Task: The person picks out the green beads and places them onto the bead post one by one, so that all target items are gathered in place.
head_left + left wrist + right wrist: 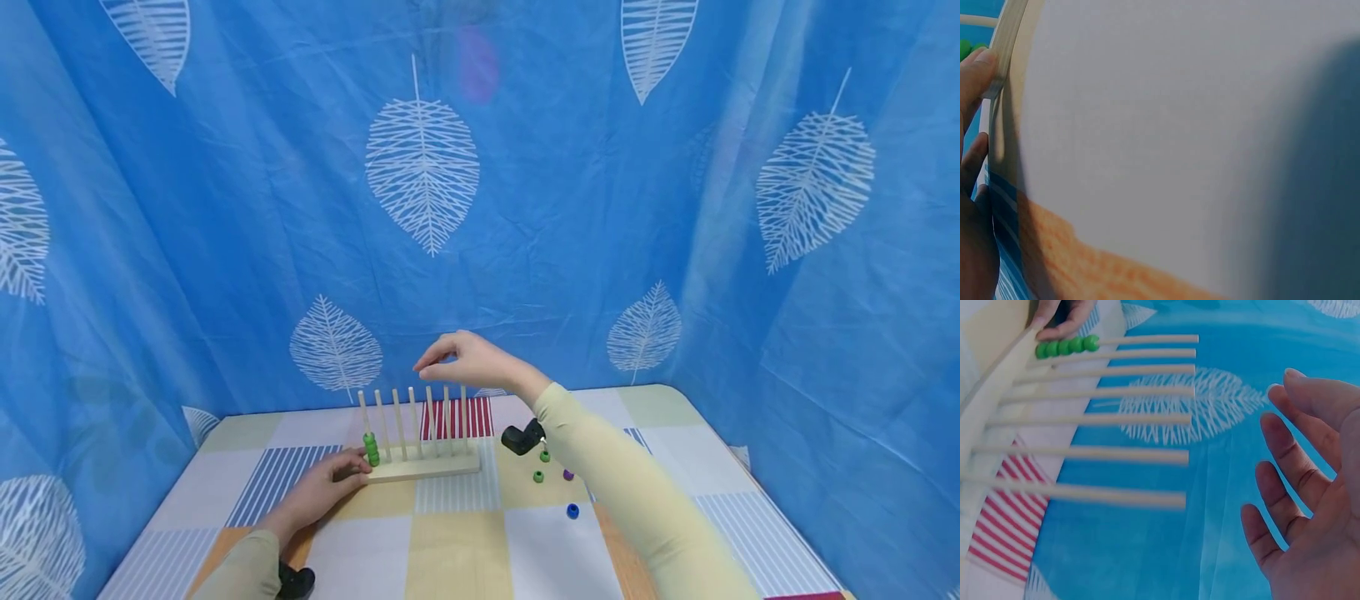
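Note:
A pale wooden peg rack (423,471) stands on the table, with several upright pegs in a row. Green beads (371,450) are stacked on its leftmost peg; the right wrist view shows the same green beads (1067,347) pressed together near the base. My left hand (322,490) holds the left end of the base, its thumb (984,62) against the wood in the left wrist view. Above the pegs hovers my right hand (483,362). Its fingers (1285,447) are loosely bent and apart from the thumb, with no bead visible between them.
Right of the rack lie two loose green beads (538,477), a purple bead (567,475) and a blue bead (573,511). A patchwork-patterned cloth (457,550) covers the table. Blue curtains (525,250) with white leaves enclose the back and sides. Each wrist wears a black device (522,437).

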Action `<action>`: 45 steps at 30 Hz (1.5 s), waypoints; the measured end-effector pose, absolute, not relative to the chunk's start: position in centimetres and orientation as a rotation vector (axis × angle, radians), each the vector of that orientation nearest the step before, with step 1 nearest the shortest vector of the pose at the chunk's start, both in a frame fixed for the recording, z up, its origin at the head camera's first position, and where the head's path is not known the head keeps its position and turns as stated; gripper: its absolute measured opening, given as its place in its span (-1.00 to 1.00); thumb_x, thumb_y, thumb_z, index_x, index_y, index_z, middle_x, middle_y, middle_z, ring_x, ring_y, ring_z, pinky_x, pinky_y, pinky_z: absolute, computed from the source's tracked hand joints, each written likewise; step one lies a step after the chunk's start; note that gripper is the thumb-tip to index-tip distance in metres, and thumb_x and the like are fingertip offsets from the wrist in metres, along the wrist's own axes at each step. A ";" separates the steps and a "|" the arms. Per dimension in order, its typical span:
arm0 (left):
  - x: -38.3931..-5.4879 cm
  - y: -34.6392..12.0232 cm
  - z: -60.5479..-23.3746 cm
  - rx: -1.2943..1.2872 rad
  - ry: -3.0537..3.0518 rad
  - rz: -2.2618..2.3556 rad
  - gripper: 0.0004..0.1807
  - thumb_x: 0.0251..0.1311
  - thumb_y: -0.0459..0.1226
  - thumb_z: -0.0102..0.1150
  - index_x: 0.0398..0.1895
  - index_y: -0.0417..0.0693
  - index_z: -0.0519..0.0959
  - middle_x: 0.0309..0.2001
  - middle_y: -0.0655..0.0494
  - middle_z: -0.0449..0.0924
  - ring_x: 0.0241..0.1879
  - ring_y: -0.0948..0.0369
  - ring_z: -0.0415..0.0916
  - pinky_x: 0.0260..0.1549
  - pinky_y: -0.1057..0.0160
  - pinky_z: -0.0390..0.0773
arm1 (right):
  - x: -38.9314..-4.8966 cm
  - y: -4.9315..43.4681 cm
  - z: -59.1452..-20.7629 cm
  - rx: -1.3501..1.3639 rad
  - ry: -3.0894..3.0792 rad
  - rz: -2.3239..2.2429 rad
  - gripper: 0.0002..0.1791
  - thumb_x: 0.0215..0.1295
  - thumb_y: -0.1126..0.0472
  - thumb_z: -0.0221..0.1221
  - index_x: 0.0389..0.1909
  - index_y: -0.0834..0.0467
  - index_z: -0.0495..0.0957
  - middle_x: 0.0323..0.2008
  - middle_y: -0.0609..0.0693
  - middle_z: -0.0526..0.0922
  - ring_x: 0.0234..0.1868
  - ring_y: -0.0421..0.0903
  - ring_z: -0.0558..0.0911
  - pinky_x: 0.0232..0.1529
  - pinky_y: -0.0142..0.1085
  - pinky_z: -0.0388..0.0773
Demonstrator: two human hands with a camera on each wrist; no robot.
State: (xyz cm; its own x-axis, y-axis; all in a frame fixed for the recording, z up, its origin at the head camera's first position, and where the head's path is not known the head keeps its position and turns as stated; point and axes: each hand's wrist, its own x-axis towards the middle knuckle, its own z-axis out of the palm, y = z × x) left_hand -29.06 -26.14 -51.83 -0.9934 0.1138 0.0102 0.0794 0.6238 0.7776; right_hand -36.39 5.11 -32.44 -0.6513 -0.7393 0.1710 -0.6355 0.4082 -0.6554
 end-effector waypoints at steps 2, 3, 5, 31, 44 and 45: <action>-29.1 -26.2 -51.8 0.167 2.797 1.332 -0.96 0.35 -0.22 0.33 -0.19 0.11 0.69 0.38 -0.18 0.45 0.43 -0.27 0.23 0.38 -0.35 0.17 | -36.3 6.2 -32.5 -1.205 2.536 -1.080 -0.78 0.48 -0.08 0.21 0.04 -0.21 0.70 0.03 -0.29 0.63 0.10 -0.25 0.56 0.08 -0.19 0.58; -29.2 -26.2 -51.9 0.163 2.795 1.333 -0.96 0.35 -0.22 0.33 -0.20 0.11 0.69 0.38 -0.18 0.45 0.44 -0.26 0.23 0.39 -0.34 0.17 | -36.3 6.8 -32.5 -1.191 2.552 -1.082 -0.78 0.48 -0.08 0.21 0.03 -0.21 0.71 0.02 -0.29 0.63 0.09 -0.25 0.57 0.08 -0.18 0.58; -29.2 -26.2 -52.0 0.162 2.800 1.332 -0.96 0.35 -0.21 0.33 -0.19 0.11 0.68 0.38 -0.18 0.45 0.43 -0.26 0.24 0.39 -0.35 0.17 | -36.1 7.9 -32.7 -1.165 2.571 -1.089 -0.78 0.48 -0.06 0.22 0.03 -0.20 0.71 0.01 -0.28 0.64 0.08 -0.23 0.56 0.08 -0.17 0.58; -29.2 -26.3 -52.2 0.179 2.793 1.343 -0.96 0.35 -0.22 0.33 -0.18 0.12 0.68 0.39 -0.18 0.44 0.44 -0.26 0.23 0.39 -0.36 0.15 | -33.3 18.9 -42.9 -0.808 2.657 -1.185 -0.80 0.46 -0.01 0.23 -0.02 -0.12 0.74 -0.04 -0.20 0.68 0.06 -0.11 0.57 0.16 -0.02 0.49; -29.0 -26.2 -51.8 0.184 2.783 1.342 -0.96 0.36 -0.22 0.32 -0.17 0.11 0.68 0.40 -0.19 0.42 0.44 -0.26 0.22 0.39 -0.36 0.14 | -32.5 21.2 -48.0 -0.714 2.590 -1.211 -0.75 0.34 0.17 0.36 -0.01 0.15 0.73 -0.11 0.00 0.67 -0.17 -0.05 0.56 -0.26 -0.16 0.63; -29.0 -26.2 -51.8 0.186 2.783 1.342 -0.96 0.36 -0.22 0.32 -0.17 0.11 0.68 0.40 -0.19 0.42 0.44 -0.26 0.22 0.39 -0.36 0.14 | -32.4 21.4 -48.3 -0.717 2.584 -1.223 -0.74 0.34 0.17 0.37 -0.01 0.16 0.73 -0.11 0.01 0.67 -0.20 -0.05 0.56 -0.28 -0.18 0.63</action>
State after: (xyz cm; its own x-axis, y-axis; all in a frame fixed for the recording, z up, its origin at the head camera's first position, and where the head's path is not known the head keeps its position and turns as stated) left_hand -29.00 -26.25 -51.85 -0.9917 0.1284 0.0102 0.0880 0.6170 0.7821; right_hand -32.37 21.40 -48.34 -0.8640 -0.5026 0.0307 -0.3425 0.5419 -0.7675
